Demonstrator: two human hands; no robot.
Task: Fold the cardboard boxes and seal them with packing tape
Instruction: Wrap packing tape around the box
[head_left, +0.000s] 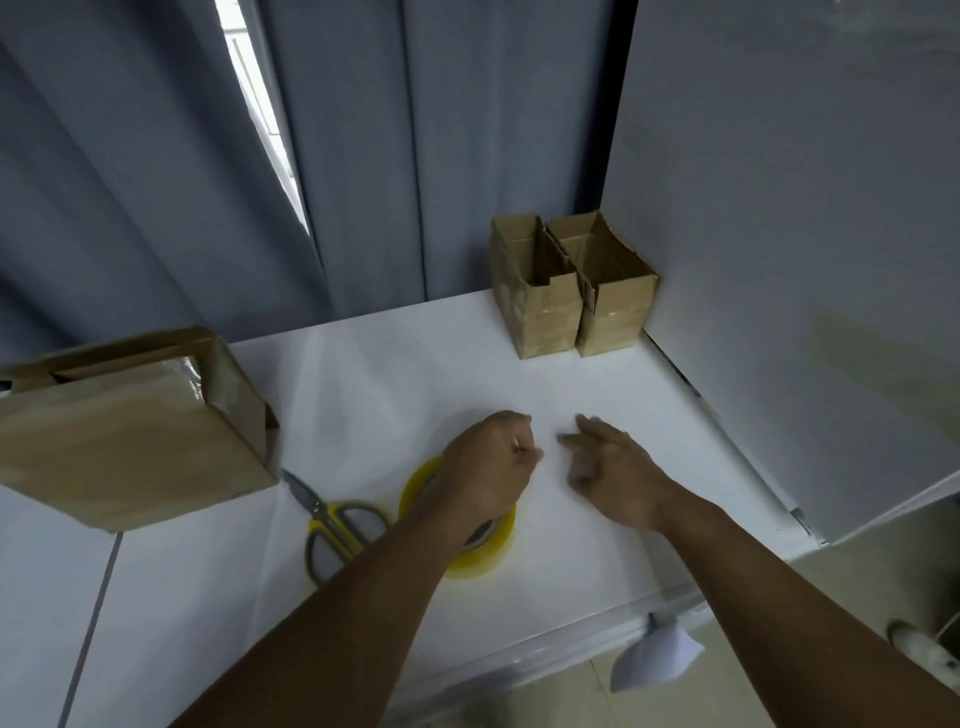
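Observation:
Two small open-topped cardboard boxes (571, 291) stand side by side at the far right corner of the white table (395, 374). A larger cardboard box (130, 431) with shiny tape on top sits at the left. A yellowish roll of packing tape (488, 551) lies flat near the front, partly hidden under my left wrist. My left hand (488, 462) hovers over the roll with fingers curled, and I cannot tell whether it pinches anything. My right hand (608, 467) hangs beside it over bare table, fingers loosely spread, holding nothing.
Yellow-handled scissors (337, 525) lie left of the tape roll. Grey curtains (208, 156) hang behind the table and a pale wall (779, 208) closes the right side. A white crumpled paper (660, 660) hangs at the table's front right edge.

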